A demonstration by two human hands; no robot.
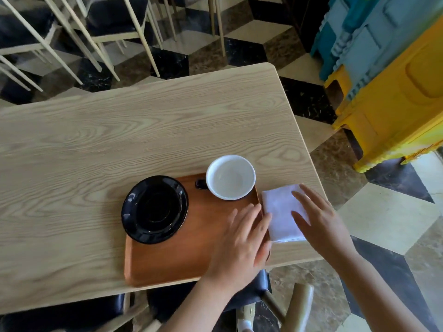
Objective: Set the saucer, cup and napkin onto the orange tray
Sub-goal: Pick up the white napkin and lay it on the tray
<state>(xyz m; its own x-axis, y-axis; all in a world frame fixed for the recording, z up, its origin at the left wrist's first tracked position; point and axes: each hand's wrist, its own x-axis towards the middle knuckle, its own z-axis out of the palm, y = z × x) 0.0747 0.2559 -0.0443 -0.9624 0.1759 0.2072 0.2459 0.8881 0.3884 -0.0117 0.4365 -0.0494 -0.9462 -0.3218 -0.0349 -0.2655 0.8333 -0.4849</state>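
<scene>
An orange-brown tray (pixel 191 248) lies near the table's front edge. A black saucer (pixel 154 209) rests on its left part, overhanging the left rim. A cup (pixel 230 177), white inside with a dark handle, stands at the tray's far right corner. A folded white napkin (pixel 279 212) lies on the table just right of the tray. My left hand (pixel 239 243) hovers flat over the tray's right side, fingertips at the napkin's left edge. My right hand (pixel 318 219) lies flat on the napkin's right half, fingers spread.
The light wooden table (pixel 119 130) stretches left and far. Its right edge runs close beside the napkin. Dark-seated chairs (pixel 115 20) stand beyond the table, another below the front edge. Yellow and blue plastic crates (pixel 395 80) are stacked at the right.
</scene>
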